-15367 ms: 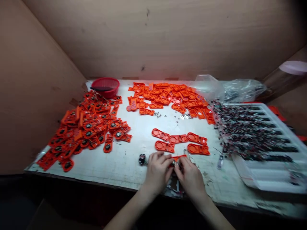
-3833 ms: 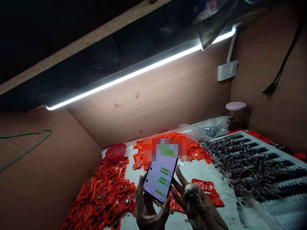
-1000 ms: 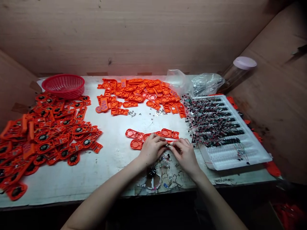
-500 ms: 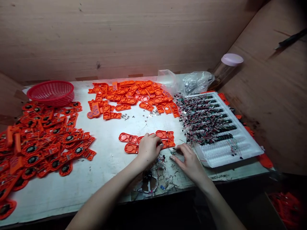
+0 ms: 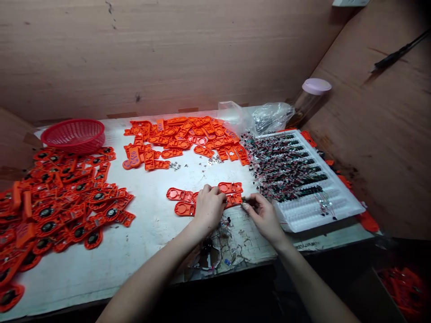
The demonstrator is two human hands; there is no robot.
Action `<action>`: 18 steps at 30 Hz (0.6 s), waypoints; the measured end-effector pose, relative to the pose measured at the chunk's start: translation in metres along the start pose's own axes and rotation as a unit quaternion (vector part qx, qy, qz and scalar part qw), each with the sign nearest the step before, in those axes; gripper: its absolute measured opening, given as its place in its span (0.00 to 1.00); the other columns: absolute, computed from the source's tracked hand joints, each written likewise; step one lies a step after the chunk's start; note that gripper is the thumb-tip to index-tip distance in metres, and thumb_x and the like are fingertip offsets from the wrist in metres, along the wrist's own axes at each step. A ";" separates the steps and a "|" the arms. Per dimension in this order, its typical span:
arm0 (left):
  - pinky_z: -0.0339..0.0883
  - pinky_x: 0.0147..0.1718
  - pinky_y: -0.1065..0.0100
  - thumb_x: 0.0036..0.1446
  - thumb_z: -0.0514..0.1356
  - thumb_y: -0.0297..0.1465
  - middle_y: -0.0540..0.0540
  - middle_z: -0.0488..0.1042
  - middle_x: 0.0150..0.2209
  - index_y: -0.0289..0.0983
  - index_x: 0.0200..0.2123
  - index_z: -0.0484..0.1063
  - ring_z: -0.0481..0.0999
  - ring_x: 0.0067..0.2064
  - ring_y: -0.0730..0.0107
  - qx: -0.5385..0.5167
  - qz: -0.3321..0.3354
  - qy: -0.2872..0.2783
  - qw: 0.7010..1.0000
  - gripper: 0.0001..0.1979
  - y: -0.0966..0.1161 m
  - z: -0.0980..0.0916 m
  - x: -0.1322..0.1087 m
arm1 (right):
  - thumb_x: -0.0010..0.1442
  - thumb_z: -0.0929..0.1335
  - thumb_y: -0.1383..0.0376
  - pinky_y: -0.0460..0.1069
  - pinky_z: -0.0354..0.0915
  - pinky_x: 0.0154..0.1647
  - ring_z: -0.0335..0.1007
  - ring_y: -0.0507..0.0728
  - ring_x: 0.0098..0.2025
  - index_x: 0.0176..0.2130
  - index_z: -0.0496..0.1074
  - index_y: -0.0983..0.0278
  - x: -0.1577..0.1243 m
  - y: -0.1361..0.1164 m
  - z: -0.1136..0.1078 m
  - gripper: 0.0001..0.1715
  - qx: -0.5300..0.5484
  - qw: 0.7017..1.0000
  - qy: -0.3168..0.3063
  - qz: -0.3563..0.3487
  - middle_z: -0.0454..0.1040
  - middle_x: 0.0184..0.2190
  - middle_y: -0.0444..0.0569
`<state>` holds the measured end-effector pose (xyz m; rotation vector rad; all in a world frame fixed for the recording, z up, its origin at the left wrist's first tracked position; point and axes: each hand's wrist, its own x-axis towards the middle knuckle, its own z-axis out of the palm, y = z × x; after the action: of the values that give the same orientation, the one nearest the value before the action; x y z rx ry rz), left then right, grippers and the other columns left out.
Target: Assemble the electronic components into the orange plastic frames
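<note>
Palm down, my left hand [image 5: 209, 207] lies over a small group of orange plastic half shells in mid-table; its fingers are bent together and whatever they grip is hidden. A lower-row shell [image 5: 234, 200] sticks out to the right from under it. At that shell's right end my right hand [image 5: 264, 219] pinches a small dark part [image 5: 245, 200], too small to name. Another open shell [image 5: 230, 187] lies just above, and two more, an upper shell [image 5: 178, 194] and a lower shell [image 5: 183, 208], lie left of my left hand. Thin wires [image 5: 225, 226] lie below the hands.
A white ribbed tray [image 5: 340, 202] of wired electronic parts stands at right. Orange shells [image 5: 188, 132] are heaped at the back, small metal pieces [image 5: 213, 160] before them. Shells with round black parts [image 5: 67, 197] pile up at left beside a red basket [image 5: 74, 134]. A lidded jar [image 5: 311, 101] stands back right.
My right hand has moved up and left to the shell's right end, and its fingers have closed into a pinch. My left hand has stayed over the shells. The view has shifted slightly.
</note>
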<state>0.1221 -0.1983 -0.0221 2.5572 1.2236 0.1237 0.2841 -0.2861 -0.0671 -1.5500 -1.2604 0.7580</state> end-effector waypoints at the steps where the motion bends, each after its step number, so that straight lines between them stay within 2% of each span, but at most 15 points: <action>1: 0.63 0.42 0.59 0.57 0.60 0.32 0.44 0.73 0.42 0.41 0.42 0.75 0.65 0.47 0.56 -0.031 0.028 0.034 0.999 0.10 0.000 0.002 -0.003 | 0.59 0.67 0.60 0.51 0.67 0.37 0.67 0.57 0.36 0.37 0.66 0.62 0.003 0.001 0.000 0.08 0.037 0.999 -0.006 0.016 0.70 0.35 0.49; 3: 0.63 0.44 0.59 0.57 0.60 0.34 0.44 0.72 0.44 0.40 0.45 0.73 0.64 0.47 0.58 -0.094 0.082 0.083 0.989 0.12 0.000 0.008 -0.005 | 0.57 0.69 0.58 0.50 0.68 0.36 0.68 0.56 0.35 0.37 0.66 0.61 0.010 0.002 0.002 0.11 0.101 0.994 -0.021 0.040 0.70 0.34 0.47; 4: 0.63 0.44 0.59 0.57 0.61 0.35 0.44 0.73 0.43 0.40 0.45 0.73 0.64 0.46 0.59 -0.114 0.096 0.085 0.985 0.12 0.001 0.010 -0.004 | 0.56 0.70 0.58 0.49 0.68 0.36 0.68 0.55 0.35 0.37 0.66 0.61 0.012 0.000 0.003 0.13 0.122 0.991 -0.026 0.046 0.70 0.34 0.46; 10: 0.63 0.41 0.61 0.57 0.61 0.30 0.47 0.74 0.36 0.39 0.35 0.75 0.65 0.41 0.61 -0.167 0.063 0.048 0.983 0.03 0.003 0.020 0.006 | 0.53 0.72 0.55 0.49 0.68 0.38 0.69 0.55 0.37 0.37 0.66 0.61 0.016 -0.013 0.000 0.17 0.173 0.982 -0.034 0.068 0.70 0.35 0.46; 12: 0.63 0.41 0.62 0.57 0.60 0.29 0.48 0.74 0.36 0.39 0.35 0.75 0.65 0.41 0.62 -0.184 0.060 0.046 0.980 0.03 0.002 0.020 0.007 | 0.54 0.70 0.55 0.48 0.67 0.35 0.69 0.55 0.35 0.38 0.66 0.61 0.014 -0.016 -0.004 0.16 0.127 0.988 -0.054 0.066 0.71 0.34 0.46; 15: 0.63 0.41 0.62 0.58 0.60 0.30 0.47 0.74 0.36 0.39 0.35 0.74 0.65 0.42 0.61 -0.181 0.065 0.046 0.980 0.03 0.000 0.020 0.005 | 0.60 0.66 0.57 0.47 0.63 0.32 0.66 0.54 0.30 0.33 0.67 0.62 0.015 -0.019 -0.008 0.10 -0.031 0.997 -0.076 0.005 0.70 0.29 0.46; 18: 0.62 0.43 0.59 0.56 0.61 0.33 0.45 0.72 0.43 0.39 0.38 0.73 0.65 0.46 0.59 -0.141 0.060 0.076 0.985 0.06 -0.002 0.023 0.001 | 0.63 0.61 0.61 0.48 0.59 0.33 0.64 0.55 0.31 0.30 0.64 0.62 0.020 -0.020 -0.009 0.11 -0.167 0.981 -0.072 -0.062 0.68 0.28 0.46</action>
<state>0.1260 -0.2018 -0.0445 2.4051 1.0182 0.4894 0.2908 -0.2700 -0.0432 -1.6847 -1.6420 0.6098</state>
